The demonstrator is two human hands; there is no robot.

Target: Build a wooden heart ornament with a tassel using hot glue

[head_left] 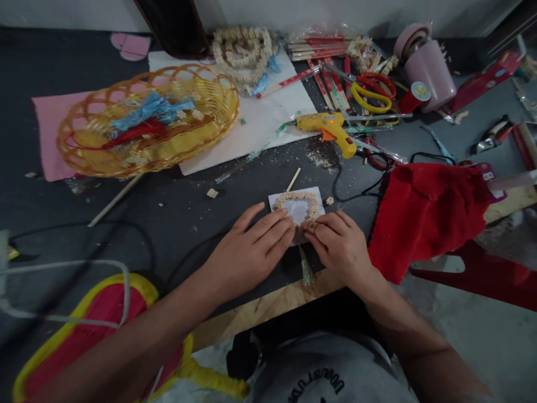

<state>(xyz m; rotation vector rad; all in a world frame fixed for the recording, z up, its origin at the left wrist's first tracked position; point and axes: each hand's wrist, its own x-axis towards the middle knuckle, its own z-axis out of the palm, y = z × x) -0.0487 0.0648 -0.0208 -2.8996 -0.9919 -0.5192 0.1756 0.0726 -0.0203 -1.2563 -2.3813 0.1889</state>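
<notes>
A small white card (296, 211) lies near the table's front edge with a bracelet of pale, chip-like beads (312, 206) looped on it. My left hand (255, 246) rests flat, fingers stretched, its fingertips on the card and the left side of the bracelet. From the right, my right hand (340, 246) pinches the bracelet's lower right end between thumb and fingers; a small brownish bead shows at the fingertips. A green tassel (307, 271) hangs toward me from below the card. The fingers hide the bracelet's lower part.
Beyond my hands lies a yellow glue gun (329, 127). A woven basket (168, 159) holds blue and red tassels. Scissors (369, 98), a pink bottle (432, 73) and packets of sticks (319, 47) stand at the back. Red cloth (428, 215) lies right, a pink-and-yellow padded shape (96, 313) left.
</notes>
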